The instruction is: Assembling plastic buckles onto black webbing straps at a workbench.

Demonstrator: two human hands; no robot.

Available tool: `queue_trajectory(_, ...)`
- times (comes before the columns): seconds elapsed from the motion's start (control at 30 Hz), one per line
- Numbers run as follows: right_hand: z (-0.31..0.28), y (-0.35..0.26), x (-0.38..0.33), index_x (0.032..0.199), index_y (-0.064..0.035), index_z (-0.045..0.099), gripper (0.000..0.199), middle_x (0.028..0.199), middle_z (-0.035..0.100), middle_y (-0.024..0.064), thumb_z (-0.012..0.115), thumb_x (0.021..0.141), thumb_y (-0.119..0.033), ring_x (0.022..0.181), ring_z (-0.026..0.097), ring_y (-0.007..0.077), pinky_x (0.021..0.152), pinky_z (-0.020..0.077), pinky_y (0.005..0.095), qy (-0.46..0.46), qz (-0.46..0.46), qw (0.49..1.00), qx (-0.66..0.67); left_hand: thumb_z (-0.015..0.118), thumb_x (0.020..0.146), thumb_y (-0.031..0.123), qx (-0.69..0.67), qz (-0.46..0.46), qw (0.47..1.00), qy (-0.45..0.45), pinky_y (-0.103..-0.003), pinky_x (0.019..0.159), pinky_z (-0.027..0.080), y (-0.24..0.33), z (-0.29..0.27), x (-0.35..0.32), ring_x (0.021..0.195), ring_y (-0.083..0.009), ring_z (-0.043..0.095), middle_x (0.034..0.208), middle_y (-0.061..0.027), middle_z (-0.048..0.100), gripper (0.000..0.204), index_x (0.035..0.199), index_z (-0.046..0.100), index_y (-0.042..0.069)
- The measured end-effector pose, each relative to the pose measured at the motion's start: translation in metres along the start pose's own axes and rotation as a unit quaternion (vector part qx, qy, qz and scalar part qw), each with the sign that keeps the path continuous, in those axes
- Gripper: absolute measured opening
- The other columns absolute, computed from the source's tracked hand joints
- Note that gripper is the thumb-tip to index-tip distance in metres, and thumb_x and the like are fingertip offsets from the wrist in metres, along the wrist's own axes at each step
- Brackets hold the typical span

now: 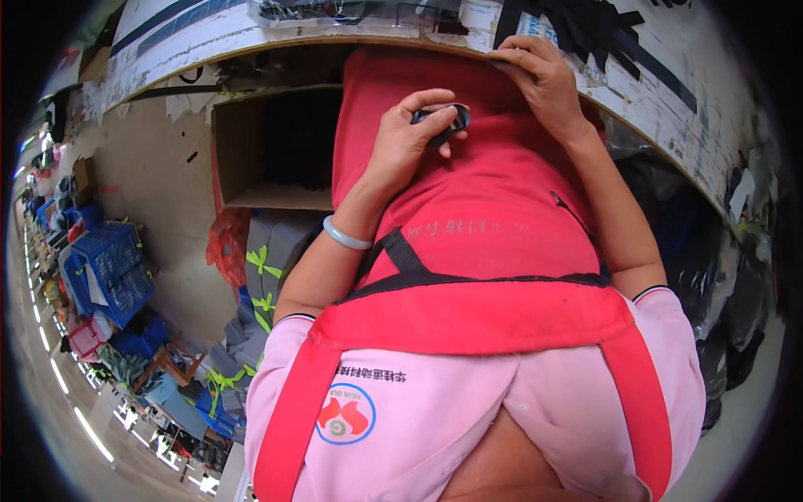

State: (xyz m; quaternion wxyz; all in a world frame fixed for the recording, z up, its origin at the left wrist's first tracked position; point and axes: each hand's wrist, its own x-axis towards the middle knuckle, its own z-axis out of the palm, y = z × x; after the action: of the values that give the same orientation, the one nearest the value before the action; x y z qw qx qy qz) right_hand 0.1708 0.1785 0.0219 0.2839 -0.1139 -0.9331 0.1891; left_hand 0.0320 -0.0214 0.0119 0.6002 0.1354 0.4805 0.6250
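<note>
One small black part [442,122] in left hand [401,142]; right hand [544,79] on table edge [652,113].

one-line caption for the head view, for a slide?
Left hand grips a small black part over a red apron; right hand rests on the table edge.

The left hand [410,134] is being held in front of the torso, its fingers curled and pinched shut around a small dark object [443,123], wrist bent. The right hand [544,79] is being stretched further forward, palm down, fingers flattened and spread.
</note>
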Motion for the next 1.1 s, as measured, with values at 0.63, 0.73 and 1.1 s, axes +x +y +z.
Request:
queue_trajectory(0.63,0.005,-0.069,0.001,0.097,-0.0024,0.064,0.019,0.062,0.055,-0.0028,0.061,0.093,-0.021,0.046,0.044,0.0023,0.041,0.0358,0.0184,-0.206,0.418,0.758,0.457,0.069,0.084,0.003,-0.043,0.064,0.992,0.095,-0.022,0.059,0.054,-0.004,0.001,0.002,0.066,-0.0129,0.064,0.090,-0.0078,0.067,0.025,0.108,0.064,-0.001)
queue_trajectory(0.73,0.014,-0.071,-0.002,0.098,-0.0023,0.064,0.021,0.065,0.057,-0.0024,0.061,0.093,-0.023,0.046,0.044,0.0018,0.042,0.0371,0.0178,-0.161,0.423,0.736,0.504,0.068,0.086,0.005,-0.180,0.002,0.978,0.103,-0.024,0.063,0.054,-0.009,0.004,0.005,0.070,-0.0158,0.065,0.090,-0.0080,0.067,0.024,0.109,0.062,0.001)
queue_trajectory(1.1,0.001,-0.063,0.001,0.095,-0.0029,0.058,0.021,0.059,0.054,0.0000,0.058,0.095,-0.024,0.039,0.042,0.0029,0.036,0.0320,0.0185,-0.162,0.448,0.733,0.485,0.067,0.087,0.006,0.016,0.121,0.987,0.106,-0.021,0.047,0.048,-0.004,0.003,0.008,0.061,-0.0118,0.062,0.079,-0.0062,0.065,0.017,0.101,0.062,-0.003)
